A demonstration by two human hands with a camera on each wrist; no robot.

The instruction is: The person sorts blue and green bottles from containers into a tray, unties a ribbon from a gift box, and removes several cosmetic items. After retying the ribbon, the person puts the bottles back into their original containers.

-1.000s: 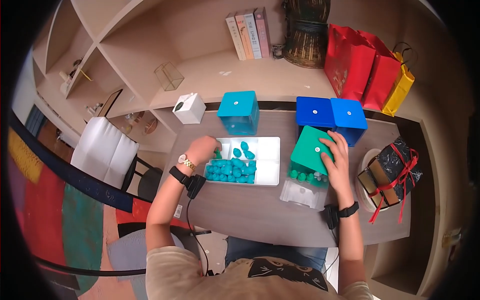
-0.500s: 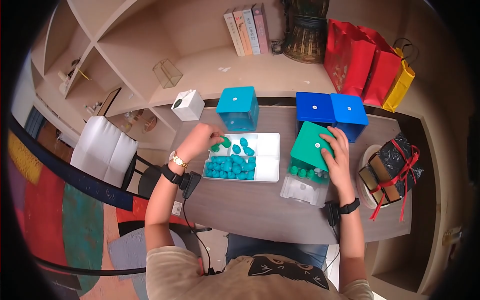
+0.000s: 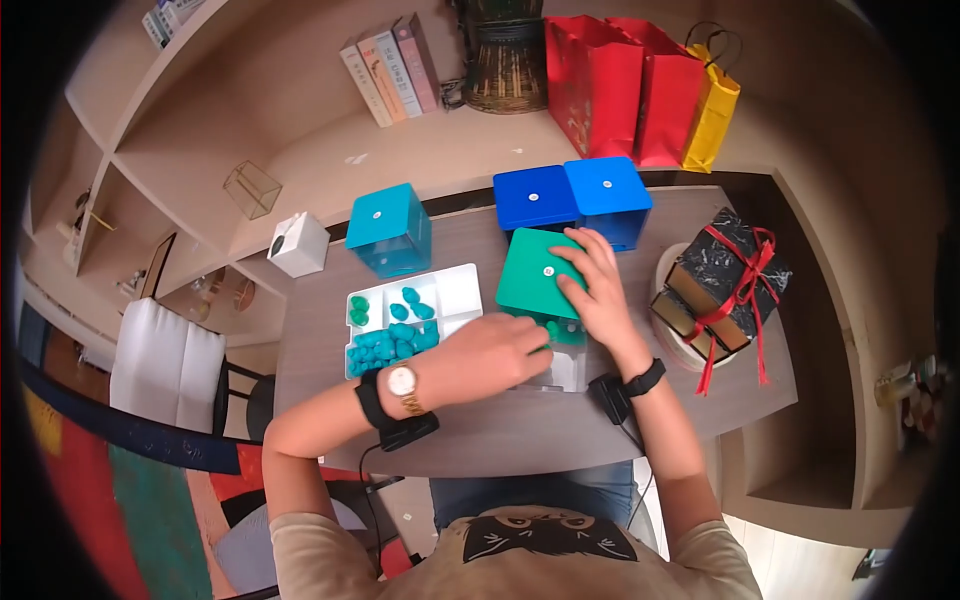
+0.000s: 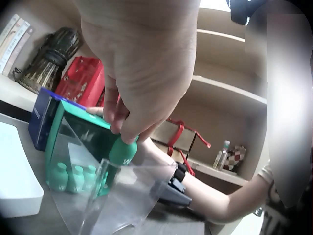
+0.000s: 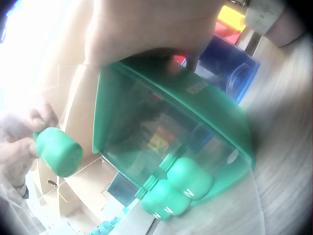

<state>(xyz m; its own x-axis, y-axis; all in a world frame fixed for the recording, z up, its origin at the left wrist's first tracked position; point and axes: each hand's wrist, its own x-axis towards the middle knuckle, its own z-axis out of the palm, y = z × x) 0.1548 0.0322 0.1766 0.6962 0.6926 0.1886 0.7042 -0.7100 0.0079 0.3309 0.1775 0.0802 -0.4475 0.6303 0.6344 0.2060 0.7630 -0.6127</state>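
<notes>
My left hand (image 3: 490,355) is in front of the green-lidded box (image 3: 540,275), pinching a small green bottle (image 4: 123,151) by its top above the box's clear front tray (image 4: 124,196). My right hand (image 3: 597,290) rests on the green lid with its fingers spread over it. Inside the box's lower front, several green bottles (image 5: 188,178) marked with a white letter stand in a row. Left of the box lies a white divided tray (image 3: 460,290). Two green bottles (image 3: 358,310) lie in its far left compartment, and teal bottles (image 3: 400,345) fill its near left one and lie in another.
Behind the green box stand a dark blue box (image 3: 535,198) and a lighter blue box (image 3: 607,190). A teal box (image 3: 390,230) and a white cube (image 3: 298,245) are behind the tray. Ribbon-tied black boxes (image 3: 735,270) sit on the right. Red bags (image 3: 595,90) stand on the shelf.
My left hand has moved right, from the tray's far left compartment to the front of the green box. Two green bottles now show in that compartment. The head view has shifted; my right hand stays on the lid.
</notes>
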